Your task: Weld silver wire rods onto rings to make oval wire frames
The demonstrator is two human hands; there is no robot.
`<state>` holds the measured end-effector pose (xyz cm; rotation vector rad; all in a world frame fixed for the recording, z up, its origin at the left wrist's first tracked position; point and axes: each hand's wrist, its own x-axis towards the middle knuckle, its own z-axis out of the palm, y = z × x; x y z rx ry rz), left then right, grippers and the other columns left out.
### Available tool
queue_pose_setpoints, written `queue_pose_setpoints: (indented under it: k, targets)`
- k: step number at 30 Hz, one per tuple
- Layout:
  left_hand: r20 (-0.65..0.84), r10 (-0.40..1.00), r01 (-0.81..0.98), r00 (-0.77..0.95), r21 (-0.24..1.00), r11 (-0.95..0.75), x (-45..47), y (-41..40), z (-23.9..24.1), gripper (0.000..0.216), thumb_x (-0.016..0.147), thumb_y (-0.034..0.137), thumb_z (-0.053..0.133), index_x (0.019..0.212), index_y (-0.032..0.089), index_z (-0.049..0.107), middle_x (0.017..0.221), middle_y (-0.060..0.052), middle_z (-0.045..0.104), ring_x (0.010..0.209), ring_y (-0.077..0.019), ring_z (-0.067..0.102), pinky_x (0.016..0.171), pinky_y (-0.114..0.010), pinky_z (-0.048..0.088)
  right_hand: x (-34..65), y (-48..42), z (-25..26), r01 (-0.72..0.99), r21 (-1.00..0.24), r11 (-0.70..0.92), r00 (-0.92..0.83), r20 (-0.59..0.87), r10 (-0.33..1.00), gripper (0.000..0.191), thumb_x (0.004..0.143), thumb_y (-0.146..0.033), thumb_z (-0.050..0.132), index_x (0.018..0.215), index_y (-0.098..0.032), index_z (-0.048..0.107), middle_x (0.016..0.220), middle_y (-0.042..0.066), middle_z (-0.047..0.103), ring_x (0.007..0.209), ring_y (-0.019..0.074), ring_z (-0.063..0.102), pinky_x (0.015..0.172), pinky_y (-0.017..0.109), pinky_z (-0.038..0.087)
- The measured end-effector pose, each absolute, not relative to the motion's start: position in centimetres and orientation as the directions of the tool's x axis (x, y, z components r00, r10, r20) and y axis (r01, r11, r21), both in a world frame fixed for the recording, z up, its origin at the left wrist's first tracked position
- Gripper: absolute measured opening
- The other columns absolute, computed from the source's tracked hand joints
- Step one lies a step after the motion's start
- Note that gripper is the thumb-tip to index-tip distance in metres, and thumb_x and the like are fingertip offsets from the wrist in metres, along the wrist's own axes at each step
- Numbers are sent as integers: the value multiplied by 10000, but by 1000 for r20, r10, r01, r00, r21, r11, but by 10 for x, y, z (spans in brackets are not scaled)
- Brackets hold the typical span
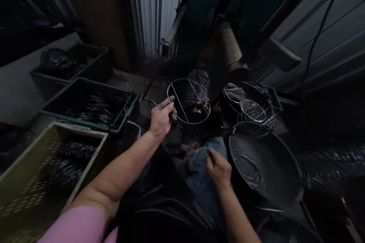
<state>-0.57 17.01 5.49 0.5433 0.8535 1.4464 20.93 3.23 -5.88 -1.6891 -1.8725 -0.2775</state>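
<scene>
My left hand [161, 117] reaches forward and pinches the rim of a round wire frame [188, 100], a ring crossed by straight wires, standing in front of a stack of similar wire rings [199, 83]. My right hand [218, 169] rests lower down on a piece of blue denim cloth [199, 163], fingers curled around a thin dark object I cannot make out. To its right sits a large dark wok-like pan [265, 167] holding thin wire loops.
Crates with dark coiled wire parts stand at left: a beige one [17, 182], a green one [91, 104] and a dark one [71, 62]. More wire frames [251, 110] lie behind the pan. A metal machine [230, 49] and corrugated wall rise behind.
</scene>
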Motion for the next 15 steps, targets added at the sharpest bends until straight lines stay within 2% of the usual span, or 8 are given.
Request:
queue_pose_setpoints:
  k: [4,7,9,13,15]
  targets:
    - [-135,990,-499,27,857,130,-2,154,51,437,673,222,652,1078,60,627,497,29,547,350,-61,431,348,-182,306,210,30,-58,959,-236,155,2,555,832,298,883,-255,397,905,-121,662,793,81,679,650,173,622,612,261,457]
    - [-125,981,-291,150,943,164,-1,151,44,385,697,221,627,1051,71,654,483,35,530,357,-59,426,356,-183,330,212,29,-58,959,-248,138,23,551,834,298,872,-251,395,905,-126,664,794,80,679,650,175,618,619,263,454]
    - [-133,979,-172,158,972,160,-5,154,37,371,710,192,605,1058,75,655,469,47,512,352,-48,408,365,-176,334,213,29,-59,957,-265,122,43,542,839,301,868,-254,398,905,-122,666,806,88,678,660,181,618,628,269,453]
    - [-155,977,-118,149,978,173,-15,166,20,381,696,157,599,1059,55,652,462,47,505,352,-47,393,361,-177,334,213,26,-61,944,-322,76,100,495,863,333,859,-288,390,904,-124,676,817,98,681,687,194,622,655,284,460]
    - [-175,977,-118,125,975,189,-15,171,13,407,692,155,593,1081,42,637,463,45,507,349,-50,394,355,-181,333,213,25,-60,919,-393,43,150,449,881,350,836,-319,396,900,-133,685,819,103,683,709,206,627,681,298,465]
